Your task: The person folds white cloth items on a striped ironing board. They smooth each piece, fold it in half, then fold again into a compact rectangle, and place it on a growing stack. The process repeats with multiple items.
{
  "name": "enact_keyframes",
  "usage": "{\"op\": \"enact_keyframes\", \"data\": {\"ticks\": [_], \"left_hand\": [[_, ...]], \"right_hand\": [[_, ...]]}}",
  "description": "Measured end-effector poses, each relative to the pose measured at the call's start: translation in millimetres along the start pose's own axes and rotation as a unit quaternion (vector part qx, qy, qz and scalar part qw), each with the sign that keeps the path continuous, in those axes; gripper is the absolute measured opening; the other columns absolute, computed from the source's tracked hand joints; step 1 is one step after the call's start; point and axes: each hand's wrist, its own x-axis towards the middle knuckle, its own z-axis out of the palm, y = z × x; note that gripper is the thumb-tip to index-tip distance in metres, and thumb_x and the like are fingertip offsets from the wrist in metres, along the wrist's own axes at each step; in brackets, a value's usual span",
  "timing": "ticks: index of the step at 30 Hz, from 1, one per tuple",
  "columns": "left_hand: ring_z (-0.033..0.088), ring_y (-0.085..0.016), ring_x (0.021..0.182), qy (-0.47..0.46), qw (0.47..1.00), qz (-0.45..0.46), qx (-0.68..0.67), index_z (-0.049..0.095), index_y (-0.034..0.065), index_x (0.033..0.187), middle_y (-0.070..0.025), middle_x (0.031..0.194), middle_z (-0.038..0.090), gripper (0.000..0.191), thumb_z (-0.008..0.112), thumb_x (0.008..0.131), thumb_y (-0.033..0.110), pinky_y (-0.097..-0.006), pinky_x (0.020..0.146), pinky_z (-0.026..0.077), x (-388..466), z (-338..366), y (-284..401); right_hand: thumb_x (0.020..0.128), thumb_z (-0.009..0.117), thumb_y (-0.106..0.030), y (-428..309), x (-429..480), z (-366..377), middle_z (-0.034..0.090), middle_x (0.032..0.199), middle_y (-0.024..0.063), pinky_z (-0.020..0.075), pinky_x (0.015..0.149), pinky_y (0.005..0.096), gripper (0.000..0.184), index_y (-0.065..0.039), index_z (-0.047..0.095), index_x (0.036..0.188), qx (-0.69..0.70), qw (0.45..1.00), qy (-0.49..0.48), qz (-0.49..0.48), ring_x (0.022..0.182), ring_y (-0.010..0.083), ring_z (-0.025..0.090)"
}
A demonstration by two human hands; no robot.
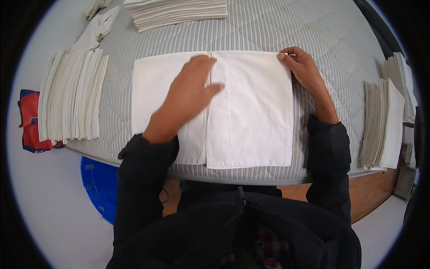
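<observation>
A white cloth (255,111) lies spread on a striped, quilted mattress (248,37), with two folded-in sides meeting at a seam near its middle. My left hand (188,90) is over the cloth's left half, its fingers apart and its fingertips beside that seam; it looks slightly blurred, and whether it touches the cloth cannot be told. At the far right corner of the cloth, my right hand (300,65) pinches the edge between thumb and fingers. The cloth's near edge lies close to the mattress's front edge.
Stacks of folded white cloths stand at the left (72,95), at the back (181,13) and at the right (383,124). A crumpled white cloth (97,30) lies at the back left. Beyond the left edge are a red and blue bag (30,117) and a blue tub (97,188).
</observation>
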Motion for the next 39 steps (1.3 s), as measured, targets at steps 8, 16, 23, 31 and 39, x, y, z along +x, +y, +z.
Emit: {"op": "enact_keyframes", "data": {"ticks": [8, 16, 23, 31, 39], "left_hand": [[0.026, -0.047, 0.153, -0.090, 0.994, 0.023, 0.052, 0.041, -0.0066, 0.152, -0.0287, 0.162, 0.032, 0.090, 0.067, 0.093, 0.056, -0.0559, 0.124, 0.023, -116.9, 8.4, 44.5], [0.028, -0.047, 0.152, -0.039, 0.997, 0.029, 0.052, 0.042, -0.0042, 0.153, -0.0270, 0.162, 0.035, 0.088, 0.055, 0.098, 0.063, -0.0581, 0.123, 0.021, -126.4, 23.0, 41.6], [0.041, -0.041, 0.147, 0.073, 0.997, -0.024, 0.024, 0.048, -0.0032, 0.149, -0.0255, 0.154, 0.046, 0.071, 0.077, 0.092, 0.028, -0.0448, 0.121, 0.034, -128.6, -14.8, 15.3], [0.065, -0.022, 0.086, 0.095, 0.920, -0.377, -0.040, 0.056, -0.0120, 0.136, -0.0124, 0.098, 0.068, 0.064, 0.078, 0.090, 0.026, -0.0324, 0.078, 0.052, -126.6, -84.9, -63.5], [0.065, -0.013, 0.081, 0.038, 0.877, -0.378, -0.294, 0.058, -0.0072, 0.120, -0.0088, 0.094, 0.070, 0.037, 0.075, 0.094, 0.013, -0.0283, 0.074, 0.053, -113.1, -109.2, -57.7]], "right_hand": [[0.093, 0.073, -0.035, -4.1, -8.9, 0.3, 0.074, 0.101, 0.0213, 0.0580, 0.067, 0.0333, 0.057, 0.007, 0.060, 0.130, -0.024, 1.000, -0.013, -0.009, 0.079, 0.0226, 0.072], [0.090, 0.076, -0.030, 0.1, -9.7, 5.8, 0.073, 0.107, 0.0237, 0.0591, 0.074, 0.0352, 0.058, 0.007, 0.059, 0.131, -0.019, 1.000, 0.019, -0.005, 0.084, 0.0254, 0.073], [0.090, 0.075, -0.029, -2.2, -12.2, 10.5, 0.074, 0.107, 0.0248, 0.0589, 0.078, 0.0369, 0.055, 0.007, 0.061, 0.129, -0.029, 0.998, 0.053, -0.013, 0.087, 0.0286, 0.074], [0.094, 0.071, -0.039, 3.6, -13.1, 10.6, 0.074, 0.106, 0.0247, 0.0592, 0.075, 0.0376, 0.058, 0.006, 0.063, 0.128, -0.041, 0.996, 0.066, -0.042, 0.084, 0.0290, 0.075], [0.097, 0.069, -0.040, 19.4, -4.9, 10.6, 0.073, 0.108, 0.0251, 0.0589, 0.076, 0.0367, 0.058, 0.007, 0.062, 0.130, -0.037, 0.992, 0.075, -0.092, 0.087, 0.0292, 0.074]]}}
